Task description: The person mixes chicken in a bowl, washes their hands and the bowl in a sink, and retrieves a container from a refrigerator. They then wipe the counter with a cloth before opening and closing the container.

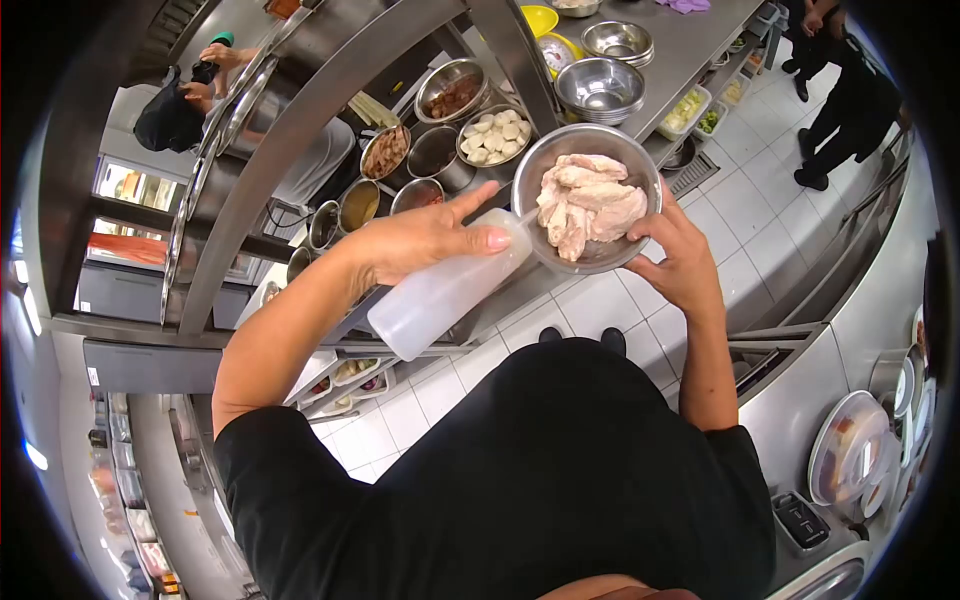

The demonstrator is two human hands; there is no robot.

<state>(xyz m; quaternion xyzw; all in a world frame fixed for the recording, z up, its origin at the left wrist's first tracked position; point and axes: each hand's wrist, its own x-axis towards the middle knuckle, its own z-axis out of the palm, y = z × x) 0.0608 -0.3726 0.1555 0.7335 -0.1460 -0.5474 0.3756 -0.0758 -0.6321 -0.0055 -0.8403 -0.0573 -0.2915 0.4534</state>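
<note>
My left hand (425, 240) is wrapped round a translucent white squeeze bottle (450, 290), which is tilted with its nozzle at the left rim of a steel bowl. That steel bowl (640, 160) holds several pieces of pale raw chicken (595, 200). My right hand (685, 250) grips the bowl's right edge, with the thumb on the rim and the other fingers partly hidden behind it. The bowl is held up in front of the counter. Whether any liquid is leaving the nozzle is too small to tell.
Behind the bottle stand metal containers of food, one with white round pieces (495, 137). Empty steel bowls (600, 88) sit on the counter (670, 50). A person in a dark cap (170, 120) is at the upper left, others (850, 100) at the upper right. Covered plates (850, 445) lie lower right.
</note>
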